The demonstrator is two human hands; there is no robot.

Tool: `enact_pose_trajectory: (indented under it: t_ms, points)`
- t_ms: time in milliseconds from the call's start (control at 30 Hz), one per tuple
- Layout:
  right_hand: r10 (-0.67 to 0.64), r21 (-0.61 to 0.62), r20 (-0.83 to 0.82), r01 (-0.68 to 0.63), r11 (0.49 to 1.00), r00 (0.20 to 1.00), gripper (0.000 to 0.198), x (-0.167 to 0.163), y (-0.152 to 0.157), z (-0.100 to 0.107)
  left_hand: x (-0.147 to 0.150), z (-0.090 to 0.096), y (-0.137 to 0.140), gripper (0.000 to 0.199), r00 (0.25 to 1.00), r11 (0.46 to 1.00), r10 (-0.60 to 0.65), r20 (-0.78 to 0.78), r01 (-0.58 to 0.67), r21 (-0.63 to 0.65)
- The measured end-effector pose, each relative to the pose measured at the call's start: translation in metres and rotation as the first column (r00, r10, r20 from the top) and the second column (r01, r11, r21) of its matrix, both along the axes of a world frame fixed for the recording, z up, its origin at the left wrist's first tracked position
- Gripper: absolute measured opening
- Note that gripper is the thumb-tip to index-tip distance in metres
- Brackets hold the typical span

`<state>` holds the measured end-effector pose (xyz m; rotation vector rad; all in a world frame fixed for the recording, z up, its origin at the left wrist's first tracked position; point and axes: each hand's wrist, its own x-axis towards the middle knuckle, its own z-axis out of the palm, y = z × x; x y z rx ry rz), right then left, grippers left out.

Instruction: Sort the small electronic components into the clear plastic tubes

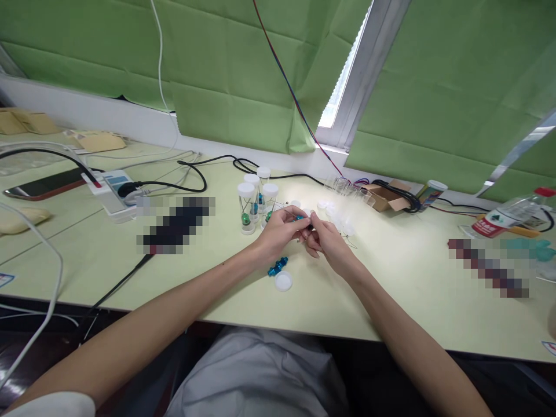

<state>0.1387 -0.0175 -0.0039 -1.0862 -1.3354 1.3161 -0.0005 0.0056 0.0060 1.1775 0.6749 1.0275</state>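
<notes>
Behind, green blinds (217,58) — beneath hands (278,229), pale table (412,260).

Your knobbed, metal-like blue piece (278,266) looks glossy, the round white plastic lid (284,281) smooth, the clear capped plastic tube (248,227) shiny, the pale tabletop (408,284) smooth, your grey cloth garment (256,370) matt and creased.

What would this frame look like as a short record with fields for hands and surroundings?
Left hand: grips a small blue item
Right hand: at that item too, exact grip unclear
Beside hands: capped clear tubes
Below hands in view: shiny blue part, white disc
Right side: red-capped bottle
Left side: white power strip
Background: green blinds
</notes>
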Motion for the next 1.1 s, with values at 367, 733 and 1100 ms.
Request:
enact_pose_trajectory:
  t_ms: [367, 733, 1100]
  points:
    - [-0.018, -0.028, -0.001, 0.018, 0.999, 1.0, 0.064, -0.0005, -0.0004, 0.001, 0.0002, -0.0019, 0.0009, 0.015, 1.0, 1.0, -0.007, 0.014, 0.007, 0.005]
    - [0.005, 0.011, 0.004, -0.005, 1.0, 1.0, 0.062, 0.0015, 0.0026, -0.003, 0.0006, -0.0006, 0.0014, 0.013, 0.999, 1.0, -0.014, 0.034, 0.014, -0.008]
    - [-0.015, 0.026, 0.039, 0.014, 1.0, 0.999, 0.062, 0.0005, 0.0016, -0.0025, 0.0003, -0.0016, 0.0025, 0.013, 0.999, 1.0, -0.026, 0.04, 0.026, -0.012]
